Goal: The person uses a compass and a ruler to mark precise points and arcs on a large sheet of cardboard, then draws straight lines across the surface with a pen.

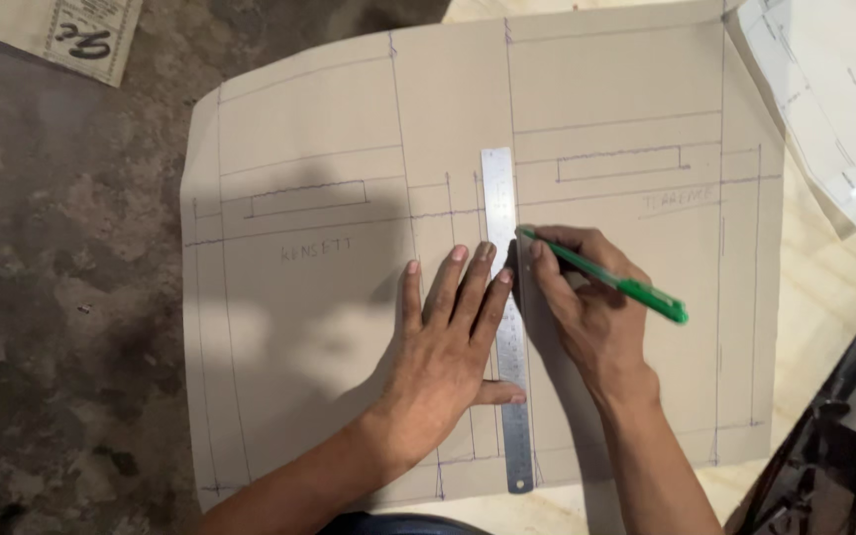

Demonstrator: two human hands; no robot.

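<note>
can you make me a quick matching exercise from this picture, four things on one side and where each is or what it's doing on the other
Things:
1. left hand
2. right hand
3. steel ruler
4. cardboard sheet

States:
A. lies flat, marked with drawn lines
B. grips a green pen
C. presses flat, fingers spread
D. lies lengthwise between both hands

Pairs: 1-C, 2-B, 3-D, 4-A

My pen [606,277] is bright green. The ruler [507,317] is silvery grey steel with fine dark markings. The paper [329,297] is pale tan, crossed with thin purple-grey lines and faint pencil lettering. The floor [61,297] is mottled dark grey-brown. White sheets [834,99] lie at the upper right.
</note>
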